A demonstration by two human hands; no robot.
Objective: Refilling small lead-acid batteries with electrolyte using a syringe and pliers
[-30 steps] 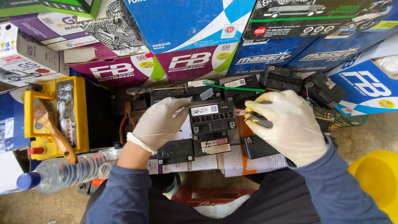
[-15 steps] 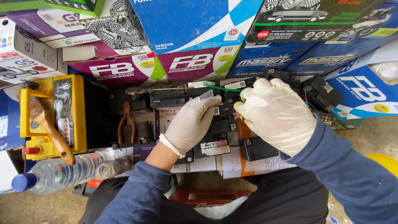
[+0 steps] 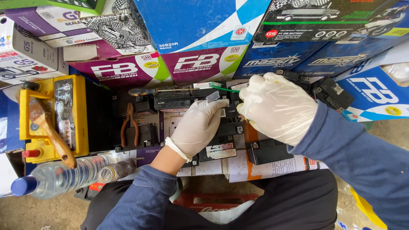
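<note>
Nearest the camera, a clear plastic bottle [image 3: 64,176] with a blue cap lies on its side beside a rust-stained brush [image 3: 51,132] resting on a yellow battery case [image 3: 81,115]. Mid-scene, the left hand [image 3: 198,127], gloved in thin white latex, lies flat on a small black battery [image 3: 221,140], fingers together and extended, clamped on nothing. The right hand [image 3: 277,106], likewise gloved, is curled over the battery's far edge; whether its fingers grip a tool cannot be told. The battery sits on paper on the worktop among similar units. Judged dense and rigid, with a smooth hard-plastic shell, it is best gripped by its flat side walls. Orange-handled pliers [image 3: 130,127] lie left. Beyond, a green rod [image 3: 225,89] and stacked glossy cardboard boxes [image 3: 200,38].
</note>
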